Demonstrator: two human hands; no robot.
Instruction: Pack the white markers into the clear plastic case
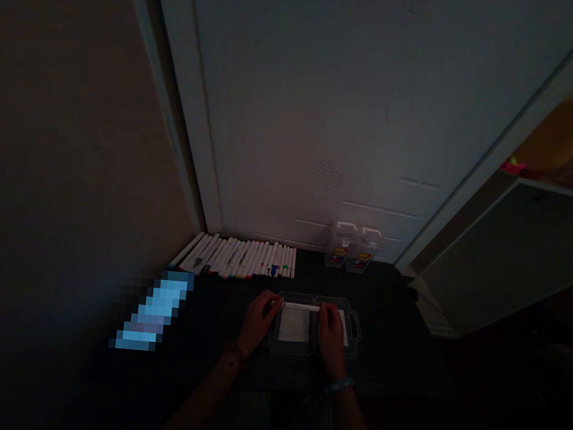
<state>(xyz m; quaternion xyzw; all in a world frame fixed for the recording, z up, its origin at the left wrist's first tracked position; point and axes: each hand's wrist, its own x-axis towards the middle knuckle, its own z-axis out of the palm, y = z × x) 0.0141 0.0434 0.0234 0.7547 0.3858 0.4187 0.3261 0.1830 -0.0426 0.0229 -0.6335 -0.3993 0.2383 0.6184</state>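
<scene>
A slim white marker (301,306) lies level between my two hands, over the far part of an opened clear plastic case (292,351). My left hand (260,313) pinches its left end, and my right hand (330,322) pinches the right end. Inside the case's left half is a white paper sheet (294,326); another white piece shows in the right half, partly covered by my right hand. The case's handle points right. Behind and to the left, a row of white markers (237,257) with coloured ends lies side by side along the wall.
Two clear cases with handles and colourful labels, a left one (337,249) and a right one (363,254), stand upright against the white panel (316,110). A blurred, bright blue rectangle (155,310) lies at the left of the dark table (395,352). A shelf (559,189) is at the right.
</scene>
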